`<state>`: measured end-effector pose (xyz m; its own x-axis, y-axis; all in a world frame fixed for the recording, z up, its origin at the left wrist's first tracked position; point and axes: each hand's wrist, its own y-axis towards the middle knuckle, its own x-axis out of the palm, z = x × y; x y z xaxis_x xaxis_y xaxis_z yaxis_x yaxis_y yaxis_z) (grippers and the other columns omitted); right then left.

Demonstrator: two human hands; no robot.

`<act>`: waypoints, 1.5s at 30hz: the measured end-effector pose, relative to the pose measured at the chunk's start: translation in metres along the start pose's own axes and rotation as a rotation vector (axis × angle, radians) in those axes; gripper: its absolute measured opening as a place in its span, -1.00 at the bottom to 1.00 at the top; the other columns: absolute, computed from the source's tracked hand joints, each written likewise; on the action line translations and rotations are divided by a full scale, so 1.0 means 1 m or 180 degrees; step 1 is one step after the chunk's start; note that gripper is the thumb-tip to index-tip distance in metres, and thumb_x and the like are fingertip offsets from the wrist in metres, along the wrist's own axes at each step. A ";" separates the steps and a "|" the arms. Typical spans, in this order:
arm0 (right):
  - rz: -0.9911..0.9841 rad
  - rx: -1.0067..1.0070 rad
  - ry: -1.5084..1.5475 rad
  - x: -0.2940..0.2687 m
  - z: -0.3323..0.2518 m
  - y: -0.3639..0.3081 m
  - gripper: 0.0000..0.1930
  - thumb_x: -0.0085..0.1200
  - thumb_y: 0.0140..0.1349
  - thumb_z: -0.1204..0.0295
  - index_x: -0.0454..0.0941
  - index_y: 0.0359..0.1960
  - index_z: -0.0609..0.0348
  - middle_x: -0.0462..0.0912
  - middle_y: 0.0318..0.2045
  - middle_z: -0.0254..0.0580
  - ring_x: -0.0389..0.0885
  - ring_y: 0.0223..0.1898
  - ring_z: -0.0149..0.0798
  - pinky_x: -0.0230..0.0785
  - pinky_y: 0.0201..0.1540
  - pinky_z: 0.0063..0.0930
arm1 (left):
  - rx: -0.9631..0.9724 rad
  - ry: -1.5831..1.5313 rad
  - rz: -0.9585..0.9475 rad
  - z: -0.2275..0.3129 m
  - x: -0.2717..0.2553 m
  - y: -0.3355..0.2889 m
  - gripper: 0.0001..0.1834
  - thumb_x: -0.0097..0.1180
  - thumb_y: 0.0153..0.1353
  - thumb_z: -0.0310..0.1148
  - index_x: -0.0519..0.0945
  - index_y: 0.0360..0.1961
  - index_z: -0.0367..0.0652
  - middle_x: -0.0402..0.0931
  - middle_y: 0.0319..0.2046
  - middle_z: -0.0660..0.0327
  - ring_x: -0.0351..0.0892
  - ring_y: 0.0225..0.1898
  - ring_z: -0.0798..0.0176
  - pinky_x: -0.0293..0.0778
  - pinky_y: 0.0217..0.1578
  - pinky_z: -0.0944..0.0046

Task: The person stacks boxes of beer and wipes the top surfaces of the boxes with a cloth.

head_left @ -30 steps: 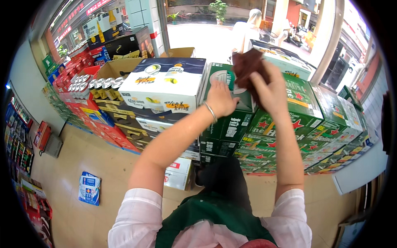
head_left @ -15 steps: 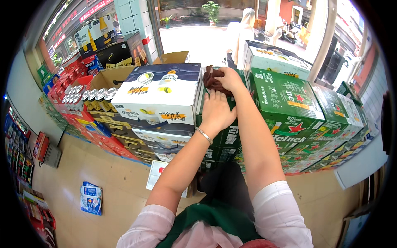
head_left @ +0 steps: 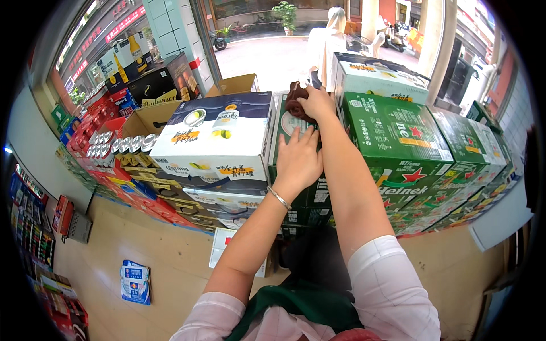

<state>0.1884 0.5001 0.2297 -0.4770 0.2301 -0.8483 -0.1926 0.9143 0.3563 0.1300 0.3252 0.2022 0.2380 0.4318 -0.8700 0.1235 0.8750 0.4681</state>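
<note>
A crumpled dark brown cloth [head_left: 296, 98] is gripped in my right hand [head_left: 318, 104], over the far part of a low green beer carton [head_left: 292, 123]. My left hand [head_left: 297, 159] rests on the near part of the same carton, fingers spread and nothing held. A silver bangle circles the left wrist. To the left stands a taller white and dark blue beer carton [head_left: 213, 139]. Higher green cartons [head_left: 392, 128] rise along the right side, near my right forearm. My palms are hidden from view.
Open boxes with several upright cans [head_left: 135, 146] stand on the left. Behind the right stack sits another white carton [head_left: 380, 79]. On the tiled floor lies a flattened blue and white package [head_left: 136, 282]. A white box [head_left: 223, 248] stands near my legs. Outside are pale covered shapes [head_left: 333, 42].
My right hand has carried the brown cloth slightly away from the left hand, baring more of the carton's top. The left hand's fingers have spread wider. The view has shifted slightly.
</note>
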 end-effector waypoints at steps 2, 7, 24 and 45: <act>0.0102 -0.0006 -0.0049 0.000 -0.001 -0.003 -0.58 0.11 0.18 0.11 0.53 0.01 0.04 0.57 0.03 -0.07 0.28 0.28 -0.07 -0.13 0.39 0.00 | -0.0012 0.0005 0.0070 -0.001 0.003 0.000 -0.43 -0.18 0.31 -0.09 0.32 0.26 -0.17 0.25 0.30 0.11 0.17 0.33 -0.02 0.05 0.25 -0.24; 0.0075 -0.0084 0.0087 -0.004 -0.001 -0.008 -0.59 0.11 0.15 0.12 0.56 -0.02 0.03 0.60 -0.03 -0.08 0.37 0.20 -0.10 -0.10 0.38 -0.03 | -0.0006 -0.0021 0.0015 0.000 0.001 0.002 -0.42 -0.16 0.30 -0.07 0.30 0.26 -0.18 0.28 0.27 0.10 0.16 0.33 0.02 0.04 0.25 -0.23; 0.0145 -0.0308 0.0206 -0.004 -0.009 -0.019 -0.64 0.14 0.07 0.14 0.63 -0.14 0.02 0.65 -0.15 -0.10 0.48 0.07 -0.08 -0.02 0.32 0.00 | 0.0120 -0.0245 0.0422 0.001 0.001 -0.002 -0.56 -0.03 0.22 -0.15 0.40 0.03 -0.20 0.41 0.05 0.07 0.31 0.17 0.01 0.13 0.21 -0.22; -0.0862 -0.0271 -0.0018 -0.010 -0.009 -0.019 -0.45 -0.03 0.21 -0.03 0.38 0.24 -0.24 0.35 0.28 -0.26 -0.05 0.43 0.00 -0.40 0.42 0.13 | 0.0299 -0.0493 0.1555 0.008 0.004 -0.006 -0.76 0.18 0.04 -0.25 0.60 -0.33 -0.19 0.47 -0.34 0.20 0.46 -0.23 0.09 0.39 -0.25 0.14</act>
<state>0.1895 0.4773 0.2351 -0.3935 -0.0168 -0.9192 -0.3840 0.9114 0.1478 0.1382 0.3200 0.1978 0.4283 0.7412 -0.5169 0.0468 0.5531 0.8318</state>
